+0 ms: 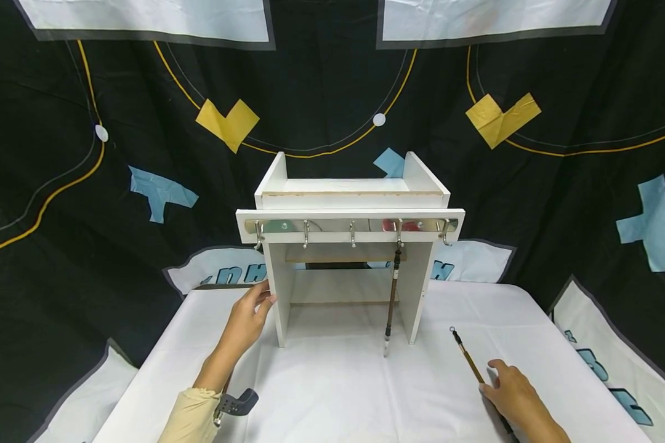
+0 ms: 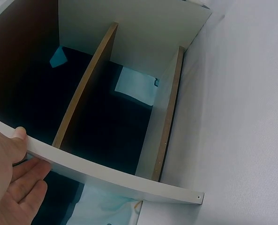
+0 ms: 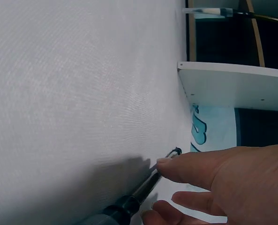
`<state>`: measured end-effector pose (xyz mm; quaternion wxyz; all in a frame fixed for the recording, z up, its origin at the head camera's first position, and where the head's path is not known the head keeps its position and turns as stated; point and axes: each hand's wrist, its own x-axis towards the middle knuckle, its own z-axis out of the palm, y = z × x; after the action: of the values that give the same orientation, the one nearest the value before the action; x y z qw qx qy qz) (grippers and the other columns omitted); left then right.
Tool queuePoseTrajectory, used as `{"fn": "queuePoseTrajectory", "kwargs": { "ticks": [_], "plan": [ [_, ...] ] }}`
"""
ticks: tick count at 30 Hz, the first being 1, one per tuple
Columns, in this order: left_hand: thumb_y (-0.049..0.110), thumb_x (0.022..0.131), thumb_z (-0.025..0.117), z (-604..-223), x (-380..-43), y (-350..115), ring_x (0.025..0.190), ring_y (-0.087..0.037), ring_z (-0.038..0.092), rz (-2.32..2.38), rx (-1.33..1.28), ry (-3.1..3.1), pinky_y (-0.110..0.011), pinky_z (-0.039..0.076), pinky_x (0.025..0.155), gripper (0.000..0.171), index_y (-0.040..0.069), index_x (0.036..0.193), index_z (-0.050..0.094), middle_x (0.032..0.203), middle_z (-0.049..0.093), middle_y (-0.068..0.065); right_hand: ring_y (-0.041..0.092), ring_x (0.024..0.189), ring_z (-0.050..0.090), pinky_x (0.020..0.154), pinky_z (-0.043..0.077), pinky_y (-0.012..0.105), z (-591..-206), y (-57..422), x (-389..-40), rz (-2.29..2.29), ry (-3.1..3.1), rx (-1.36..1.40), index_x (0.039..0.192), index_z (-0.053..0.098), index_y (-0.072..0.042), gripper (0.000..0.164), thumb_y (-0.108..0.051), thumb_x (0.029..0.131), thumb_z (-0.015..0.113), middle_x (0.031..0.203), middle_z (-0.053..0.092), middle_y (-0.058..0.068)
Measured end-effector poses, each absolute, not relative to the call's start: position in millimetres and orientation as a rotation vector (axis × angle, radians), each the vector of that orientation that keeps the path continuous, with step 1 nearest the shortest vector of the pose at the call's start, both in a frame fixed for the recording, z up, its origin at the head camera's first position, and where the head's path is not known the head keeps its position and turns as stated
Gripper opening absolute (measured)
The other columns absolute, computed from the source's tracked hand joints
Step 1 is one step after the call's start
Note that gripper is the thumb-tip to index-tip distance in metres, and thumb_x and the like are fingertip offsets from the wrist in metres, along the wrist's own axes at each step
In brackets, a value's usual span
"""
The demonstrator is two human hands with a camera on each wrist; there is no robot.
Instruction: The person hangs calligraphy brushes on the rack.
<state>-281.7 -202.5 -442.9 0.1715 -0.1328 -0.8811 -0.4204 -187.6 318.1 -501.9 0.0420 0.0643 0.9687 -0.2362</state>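
Note:
A white wooden shelf rack (image 1: 351,215) with a row of metal hooks stands on the cloth-covered table. My left hand (image 1: 249,317) holds its left side panel; in the left wrist view the thumb lies over the panel's edge (image 2: 96,171) and the fingers are on the outer face. A slim brush (image 1: 392,295) hangs, tip down, from the second hook from the right. Another brush with a ring at its end (image 1: 465,357) lies on the table at right. My right hand (image 1: 512,394) is over that brush, thumb at the handle (image 3: 150,180), fingers apart from it on the other side.
White cloth covers the table (image 1: 321,394). Behind it hangs a black curtain (image 1: 321,80) with yellow and blue tape pieces. White lettered cloth panels (image 1: 604,363) border the table's sides and back. A dark watch-like strap (image 1: 238,403) is on my left wrist.

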Motion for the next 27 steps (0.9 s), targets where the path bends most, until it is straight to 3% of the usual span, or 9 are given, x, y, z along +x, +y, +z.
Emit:
{"fn": "queuePoseTrajectory", "kwargs": {
  "ticks": [18, 27],
  "plan": [
    [0.012, 0.110, 0.057, -441.9, -282.5, -200.4, 0.133, -0.045, 0.061, -1.192, -0.356, -2.513, -0.061, 0.047, 0.114, 0.044, -0.004, 0.150, 0.050, 0.145, 0.059, -0.027, 0.027, 0.085, 0.062, 0.075, 0.058, 0.051, -505.1, 315.1, -192.0, -0.699, 2.908, 0.252, 0.132, 0.055, 0.015, 0.052, -0.015, 0.096, 0.076, 0.095, 0.066, 0.015],
    [0.014, 0.111, 0.057, -441.7, -281.7, -200.6, 0.133, -0.045, 0.061, -1.195, -0.352, -2.518, -0.061, 0.047, 0.114, 0.044, -0.004, 0.151, 0.049, 0.146, 0.059, -0.026, 0.026, 0.081, 0.059, 0.069, 0.056, 0.046, -507.1, 313.8, -192.5, -0.721, 2.903, 0.244, 0.129, 0.059, 0.013, 0.046, -0.013, 0.095, 0.076, 0.092, 0.062, 0.013]
  ]
}}
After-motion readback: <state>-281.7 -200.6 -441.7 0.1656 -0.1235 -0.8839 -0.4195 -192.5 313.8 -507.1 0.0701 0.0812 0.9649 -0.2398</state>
